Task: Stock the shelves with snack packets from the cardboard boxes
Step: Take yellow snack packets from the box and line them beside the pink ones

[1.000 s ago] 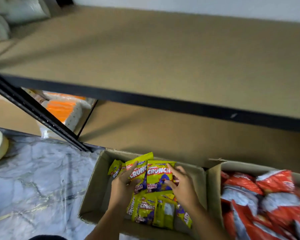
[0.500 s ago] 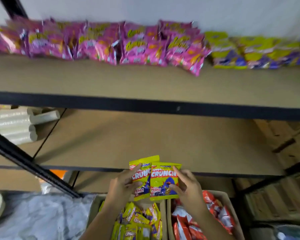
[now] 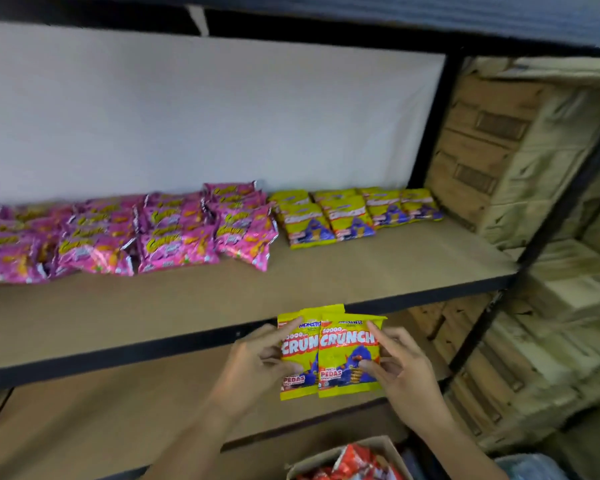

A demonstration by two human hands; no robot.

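Two yellow Crunch snack packets (image 3: 336,355) are held upright and overlapping, just below the front edge of the upper shelf (image 3: 187,299). My left hand (image 3: 257,367) grips their left side and my right hand (image 3: 397,370) pinches their right side. On that shelf lie several pink packets (image 3: 129,233) at the left and several yellow packets (image 3: 354,213) at the back right. A cardboard box (image 3: 378,448) with red packets (image 3: 354,465) shows at the bottom edge.
A bare lower shelf (image 3: 101,414) runs under my arms. Black uprights (image 3: 430,126) frame the rack. Stacked cardboard cartons (image 3: 520,157) fill the neighbouring rack at the right. Bare shelf board lies in front of the yellow packets.
Both hands have lifted the two yellow packets out of the box up to the level of the upper shelf. The view has tilted upward, away from the boxes.
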